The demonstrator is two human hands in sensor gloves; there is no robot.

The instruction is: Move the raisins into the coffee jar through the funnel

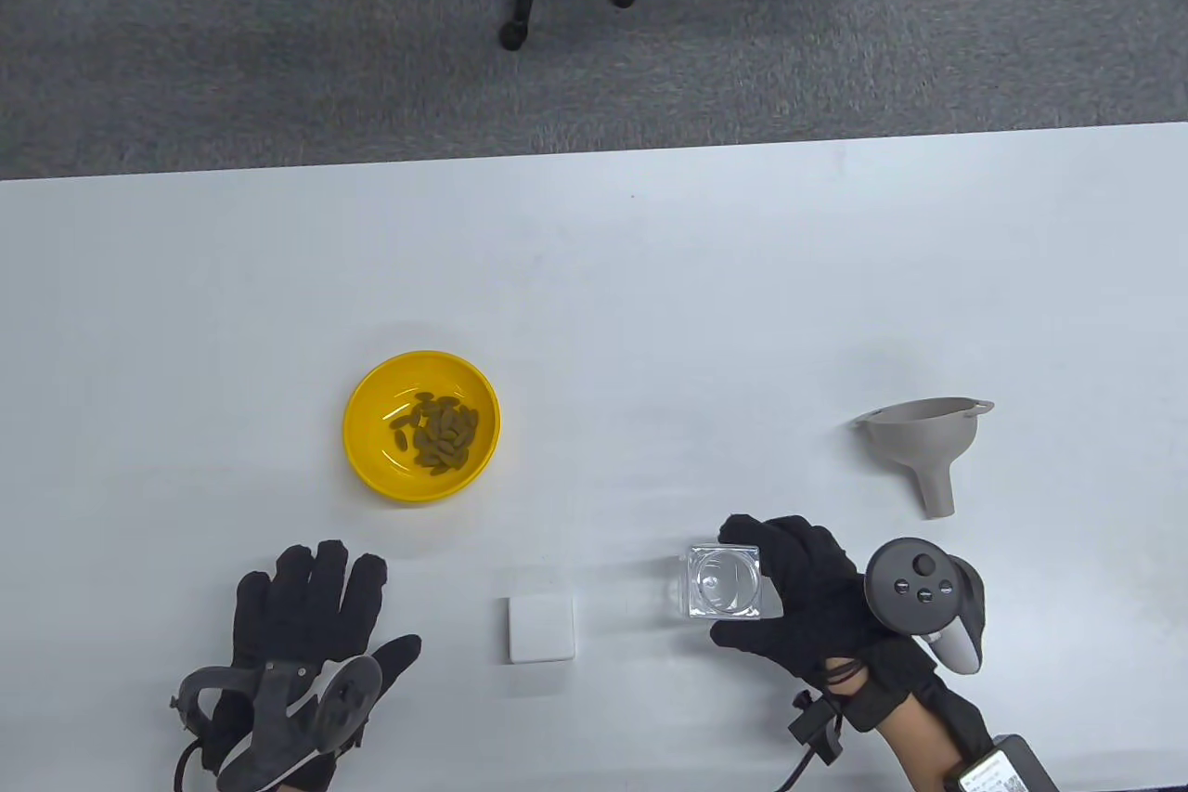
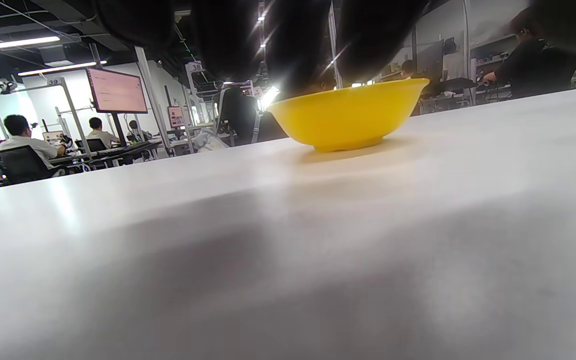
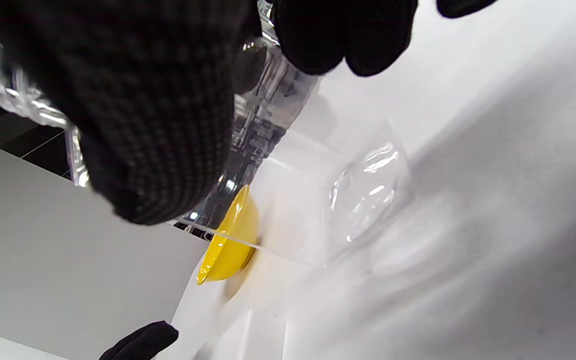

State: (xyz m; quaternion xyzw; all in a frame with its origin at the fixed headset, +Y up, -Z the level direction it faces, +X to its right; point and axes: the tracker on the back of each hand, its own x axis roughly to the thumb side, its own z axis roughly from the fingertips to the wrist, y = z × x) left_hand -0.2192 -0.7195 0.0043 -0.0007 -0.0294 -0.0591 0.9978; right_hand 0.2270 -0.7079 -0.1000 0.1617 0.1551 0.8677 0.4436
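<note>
**Jar in right hand, funnel and raisins apart**

Clear square plastic coffee jar [image 1: 725,583] gripped by gloved right hand [image 1: 809,595], mouth up, near table's [image 1: 650,272] front edge. Gloved left hand [image 1: 311,611] flat, fingers spread, holding nothing. Yellow round bowl [image 1: 364,448] of raisins [image 1: 434,432] beyond left hand. Grey plastic funnel [image 1: 919,444] on its side, beyond right hand. White square lid [image 1: 540,629] just left of jar. Number "38" readable on background post sign [image 2: 196,66].

Open office; desks [image 2: 118,150], monitors [image 2: 116,90]

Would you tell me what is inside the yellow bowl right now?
The yellow bowl holds a small pile of raisins, seen from the table view. Whatever lies beneath the pile is covered.
</note>
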